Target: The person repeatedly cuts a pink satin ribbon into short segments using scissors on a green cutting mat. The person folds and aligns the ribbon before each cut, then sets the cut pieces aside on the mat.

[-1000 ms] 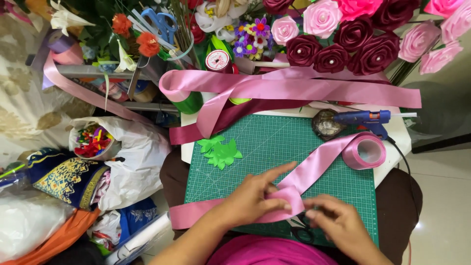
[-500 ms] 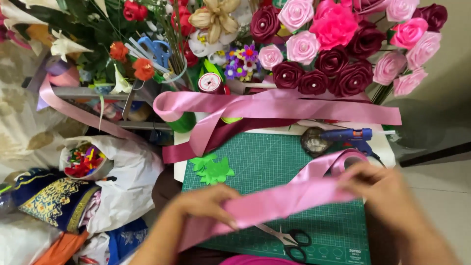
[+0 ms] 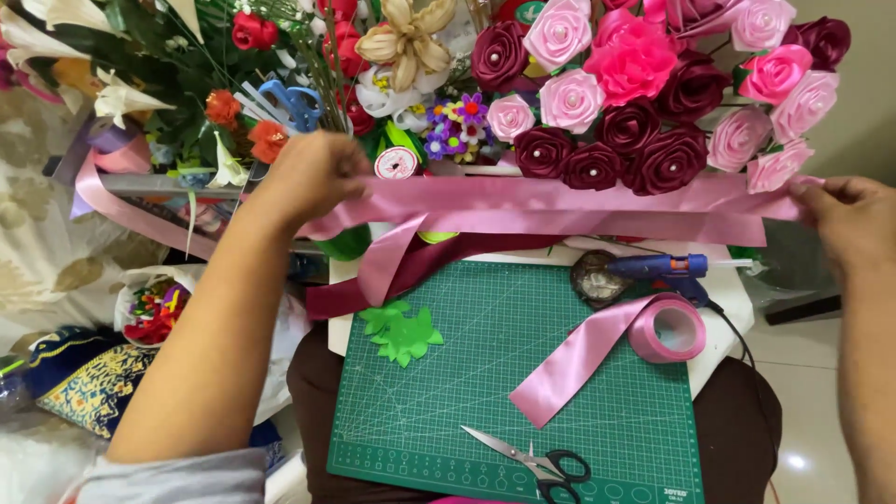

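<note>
2 hands, left hand (image 3: 313, 177) and right hand (image 3: 851, 222), each grip pinching pink ribbon strip (image 3: 560, 201)

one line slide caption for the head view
Both hands, left and right, stretch a pink ribbon strip above a green cutting mat.

Scissors (image 3: 534, 459) on cutting mat (image 3: 560, 392); glue gun (image 3: 659, 268) nr roses (image 3: 644, 93).

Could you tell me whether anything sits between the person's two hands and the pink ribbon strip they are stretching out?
Nothing visible does. The left hand and the right hand each pinch an end of the pink ribbon strip directly, holding it taut in the air in front of the ribbon roses and above the green cutting mat.
</note>
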